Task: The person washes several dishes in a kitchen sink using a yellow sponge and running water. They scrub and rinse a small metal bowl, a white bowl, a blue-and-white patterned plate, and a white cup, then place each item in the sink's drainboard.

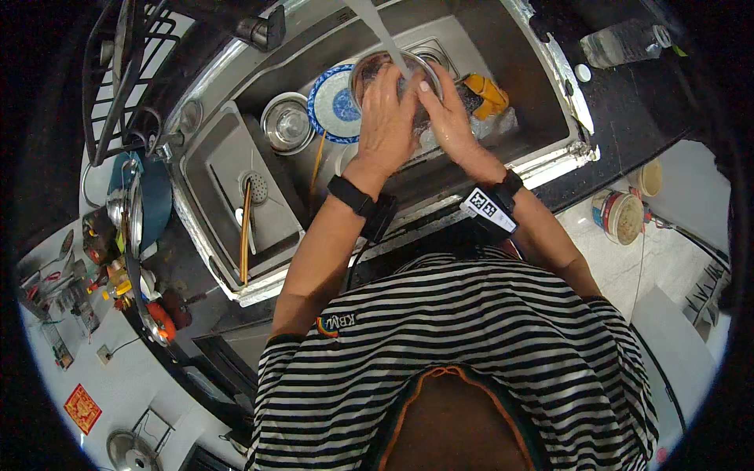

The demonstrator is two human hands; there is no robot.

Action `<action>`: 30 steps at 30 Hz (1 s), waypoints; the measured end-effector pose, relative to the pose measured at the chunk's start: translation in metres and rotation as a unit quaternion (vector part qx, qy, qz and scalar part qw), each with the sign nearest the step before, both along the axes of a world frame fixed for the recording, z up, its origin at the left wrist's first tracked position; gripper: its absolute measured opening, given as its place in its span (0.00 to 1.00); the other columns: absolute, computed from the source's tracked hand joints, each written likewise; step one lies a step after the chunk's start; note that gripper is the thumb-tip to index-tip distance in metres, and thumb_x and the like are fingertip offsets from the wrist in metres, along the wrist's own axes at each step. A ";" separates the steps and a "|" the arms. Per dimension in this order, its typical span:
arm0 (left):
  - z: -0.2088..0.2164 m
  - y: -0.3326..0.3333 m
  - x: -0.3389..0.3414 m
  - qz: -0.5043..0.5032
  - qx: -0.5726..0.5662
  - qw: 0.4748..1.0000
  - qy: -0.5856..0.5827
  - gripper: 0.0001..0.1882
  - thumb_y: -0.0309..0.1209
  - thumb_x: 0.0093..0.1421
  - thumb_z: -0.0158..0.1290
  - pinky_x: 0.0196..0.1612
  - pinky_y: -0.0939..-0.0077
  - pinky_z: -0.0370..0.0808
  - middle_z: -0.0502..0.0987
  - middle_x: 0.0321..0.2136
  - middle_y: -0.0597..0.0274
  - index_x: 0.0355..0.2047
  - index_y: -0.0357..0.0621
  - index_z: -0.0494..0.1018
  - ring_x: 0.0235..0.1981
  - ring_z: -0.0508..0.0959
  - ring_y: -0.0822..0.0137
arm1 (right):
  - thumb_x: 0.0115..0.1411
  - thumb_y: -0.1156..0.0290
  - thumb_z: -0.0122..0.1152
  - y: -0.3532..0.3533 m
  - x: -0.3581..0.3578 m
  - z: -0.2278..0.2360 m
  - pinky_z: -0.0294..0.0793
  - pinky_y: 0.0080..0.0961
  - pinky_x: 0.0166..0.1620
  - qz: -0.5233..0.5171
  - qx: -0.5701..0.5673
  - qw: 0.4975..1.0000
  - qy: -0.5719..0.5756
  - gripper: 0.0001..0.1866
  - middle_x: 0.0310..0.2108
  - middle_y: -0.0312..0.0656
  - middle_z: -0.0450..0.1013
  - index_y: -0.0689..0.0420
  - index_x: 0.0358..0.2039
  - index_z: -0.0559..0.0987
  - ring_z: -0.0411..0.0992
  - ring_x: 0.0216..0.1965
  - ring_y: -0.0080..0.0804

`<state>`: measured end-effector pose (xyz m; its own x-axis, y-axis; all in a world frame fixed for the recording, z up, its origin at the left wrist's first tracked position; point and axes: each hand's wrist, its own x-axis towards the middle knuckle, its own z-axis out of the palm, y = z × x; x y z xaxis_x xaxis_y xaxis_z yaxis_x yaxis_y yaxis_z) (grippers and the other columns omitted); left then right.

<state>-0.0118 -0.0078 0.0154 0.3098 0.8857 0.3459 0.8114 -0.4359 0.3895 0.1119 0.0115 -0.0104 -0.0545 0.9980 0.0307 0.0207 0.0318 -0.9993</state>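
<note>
Both my hands are over the large basin of a steel sink (532, 118), around a shiny round metal bowl (364, 72). My left hand (385, 122) grips the bowl's near left side, fingers bent over it. My right hand (452, 122) holds its right side, thumb toward the middle. A pale grey stream (375, 25), apparently water from above, meets the bowl between my hands; the fingers hide much of its inside. Left of the bowl lie a blue-rimmed white plate (339, 110) and a smaller steel bowl (287, 123). A yellow and black cloth-like thing (488, 96) lies right of my right hand.
The small left basin holds chopsticks (246, 235) beside a round drain strainer (253, 187). On the right counter are a clear plastic bottle (624, 44) and a white cap (582, 73). A black wire rack (129, 71) stands at the left. Tubs (619, 217) stand at the right.
</note>
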 end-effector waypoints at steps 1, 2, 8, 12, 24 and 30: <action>-0.001 0.001 0.001 -0.014 0.038 0.999 0.018 0.22 0.17 0.40 0.51 0.48 0.61 0.64 0.66 0.44 0.53 0.39 0.39 0.67 0.49 0.65 0.52 | 0.60 0.63 0.49 0.000 -0.001 -0.001 0.59 0.27 0.53 0.002 0.021 1.000 -0.009 0.25 0.49 0.50 0.62 0.63 0.54 0.60 0.61 0.49 0.35; -0.002 0.001 -0.001 -0.026 0.060 0.996 0.062 0.21 0.18 0.42 0.49 0.46 0.64 0.66 0.69 0.42 0.57 0.40 0.43 0.70 0.47 0.67 0.54 | 0.60 0.64 0.48 0.000 -0.003 -0.001 0.60 0.27 0.51 -0.012 -0.001 1.000 -0.006 0.24 0.46 0.49 0.64 0.64 0.53 0.61 0.63 0.47 0.33; -0.002 -0.005 -0.015 -0.082 -0.033 0.996 -0.018 0.09 0.20 0.44 0.48 0.35 0.64 0.69 0.70 0.28 0.61 0.27 0.46 0.71 0.33 0.71 0.57 | 0.59 0.65 0.49 -0.007 -0.010 0.001 0.65 0.29 0.44 -0.084 -0.262 0.947 0.164 0.20 0.42 0.42 0.66 0.58 0.50 0.64 0.65 0.42 0.29; 0.005 -0.012 -0.012 -0.061 0.013 0.996 -0.069 0.08 0.23 0.40 0.54 0.36 0.58 0.63 0.67 0.24 0.60 0.20 0.44 0.64 0.31 0.67 0.54 | 0.55 0.72 0.50 -0.004 -0.015 -0.002 0.69 0.33 0.37 -0.106 -0.270 0.936 0.199 0.21 0.42 0.40 0.67 0.53 0.51 0.64 0.66 0.40 0.32; -0.002 -0.012 -0.002 0.164 -0.174 0.923 -0.302 0.37 0.19 0.47 0.49 0.52 0.69 0.64 0.64 0.50 0.47 0.58 0.38 0.48 0.50 0.67 0.53 | 0.52 0.72 0.57 -0.001 -0.012 -0.031 0.76 0.33 0.32 0.044 -0.348 0.902 0.252 0.12 0.34 0.41 0.70 0.59 0.38 0.72 0.72 0.35 0.33; 0.030 -0.003 -0.019 0.130 -0.191 0.971 -0.058 0.29 0.18 0.45 0.50 0.39 0.57 0.72 0.68 0.41 0.40 0.50 0.36 0.57 0.36 0.74 0.43 | 0.45 0.71 0.62 0.032 0.013 -0.006 0.75 0.30 0.27 0.040 0.034 0.934 -0.355 0.09 0.30 0.49 0.73 0.60 0.28 0.76 0.74 0.26 0.46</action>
<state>-0.0309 -0.0104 0.0456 0.0376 0.9993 -0.0035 0.8160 -0.0286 0.5774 0.1246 0.0439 -0.0166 -0.1599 0.9869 0.0224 0.6712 0.1253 -0.7306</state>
